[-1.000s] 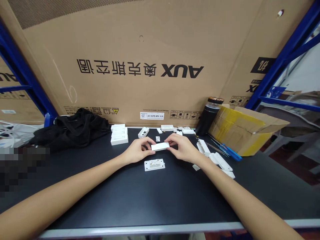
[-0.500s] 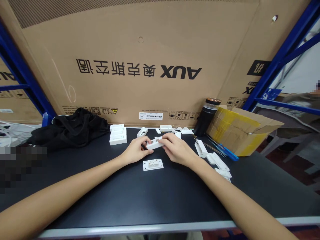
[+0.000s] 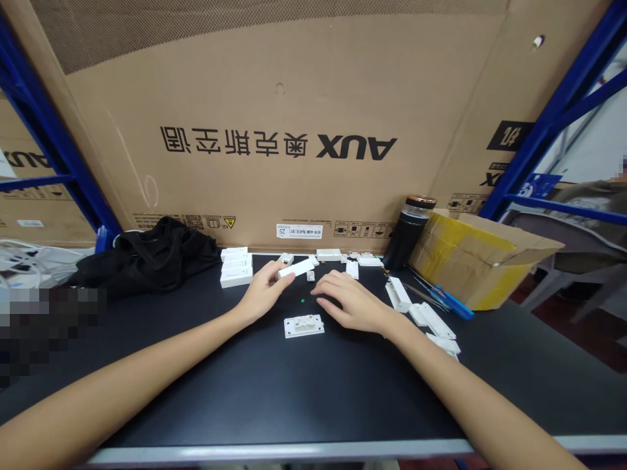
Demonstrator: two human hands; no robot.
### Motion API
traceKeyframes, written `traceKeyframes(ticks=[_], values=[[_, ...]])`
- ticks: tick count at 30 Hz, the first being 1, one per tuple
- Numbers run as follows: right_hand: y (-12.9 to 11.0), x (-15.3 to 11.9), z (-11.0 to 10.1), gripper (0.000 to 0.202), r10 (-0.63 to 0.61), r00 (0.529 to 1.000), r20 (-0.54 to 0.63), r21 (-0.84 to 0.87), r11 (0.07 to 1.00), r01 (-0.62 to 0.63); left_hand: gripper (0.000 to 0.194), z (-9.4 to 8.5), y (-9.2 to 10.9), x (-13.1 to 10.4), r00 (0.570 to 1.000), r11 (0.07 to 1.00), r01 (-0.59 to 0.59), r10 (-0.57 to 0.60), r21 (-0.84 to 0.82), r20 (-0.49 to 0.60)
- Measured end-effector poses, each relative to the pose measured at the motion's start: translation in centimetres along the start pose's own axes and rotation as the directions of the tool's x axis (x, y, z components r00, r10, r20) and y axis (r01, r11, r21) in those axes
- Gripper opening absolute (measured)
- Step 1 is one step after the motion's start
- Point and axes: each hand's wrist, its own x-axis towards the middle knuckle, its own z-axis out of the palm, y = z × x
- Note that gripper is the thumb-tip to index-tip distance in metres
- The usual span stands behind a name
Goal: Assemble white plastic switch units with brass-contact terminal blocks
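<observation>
Left hand (image 3: pixel 262 292), frame centre: fingers pinched on the end of a white plastic strip (image 3: pixel 296 268), lifted tilted above the black table (image 3: pixel 274 385), arm stretched forward. Right hand (image 3: pixel 349 302), just right of centre: fingers spread apart, palm down, holding nothing, beside a white socket plate (image 3: pixel 304 325) lying flat. Risk: the strip, gripped at one end only, may twist out and drop among the loose white parts (image 3: pixel 421 313) at right.

Two hands are showing over the bench (image 3: pixel 294 391): the left hand (image 3: pixel 262 295) and the right hand (image 3: pixel 350 303). One black flask (image 3: pixel 409 228), one taped cardboard box (image 3: pixel 482 258), one black cloth (image 3: pixel 157 254) and one stack of three white covers (image 3: pixel 236 266) are sitting there.
</observation>
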Motion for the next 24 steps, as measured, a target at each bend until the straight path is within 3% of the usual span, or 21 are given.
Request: traceKeyframes(ticks=[4, 6, 9, 11, 13, 14, 15, 19, 22, 24], values=[[0.2, -0.3, 0.0, 0.021, 0.099, 0.992, -0.073, 0.136, 0.987, -0.089, 0.032, 0.0, 0.7, -0.4, 0.991, 0.997, -0.074, 0.076, -0.015, 0.111], [0.2, -0.4, 0.2, 0.037, 0.136, 0.986, -0.096, 0.274, 0.956, -0.105, 0.029, 0.1, 1.0, -0.8, 0.967, 0.988, -0.154, 0.155, -0.016, 0.201], [0.0, -0.3, -0.2, 0.058, 0.174, 0.984, -0.029, 0.466, 0.873, -0.141, 0.025, 0.2, 1.1, -1.1, 0.92, 0.964, -0.264, 0.257, -0.018, 0.295], [0.2, -0.4, -1.3, 0.056, 0.199, 0.979, 0.044, 0.4, 0.894, -0.2, 0.025, 0.3, 0.9, -1.2, 0.915, 0.959, -0.282, 0.262, 0.021, 0.308], [1.1, -0.8, -3.1, 0.037, 0.272, 0.96, 0.071, 0.15, 0.948, -0.28, 0.024, 0.4, 0.5, -1.1, 0.916, 0.952, -0.29, 0.246, 0.099, 0.316], [1.8, -1.3, -4.2, 0.03, 0.357, 0.932, 0.058, -0.021, 0.934, -0.356, 0.023, 0.4, 0.3, -1.0, 0.916, 0.945, -0.294, 0.236, 0.143, 0.324], [2.5, -1.9, -5.2, 0.028, 0.428, 0.903, 0.021, -0.088, 0.901, -0.425, 0.023, 0.4, 0.1, -0.9, 0.915, 0.937, -0.299, 0.227, 0.183, 0.334], [5.9, -4.9, -8.3, 0.037, 0.654, 0.752, -0.081, -0.219, 0.725, -0.653, 0.027, 0.6, -0.6, -0.6, 0.919, 0.922, -0.282, 0.18, 0.265, 0.35], [7.8, -6.6, -8.6, 0.043, 0.765, 0.644, -0.016, -0.249, 0.621, -0.744, 0.026, 0.7, -0.8, -0.6, 0.936, 0.92, -0.244, 0.139, 0.308, 0.324], [8.4, -7.0, -8.1, 0.05, 0.797, 0.603, 0.037, -0.259, 0.59, -0.765, 0.025, 0.7, -0.9, -0.6, 0.943, 0.915, -0.225, 0.118, 0.336, 0.312]])
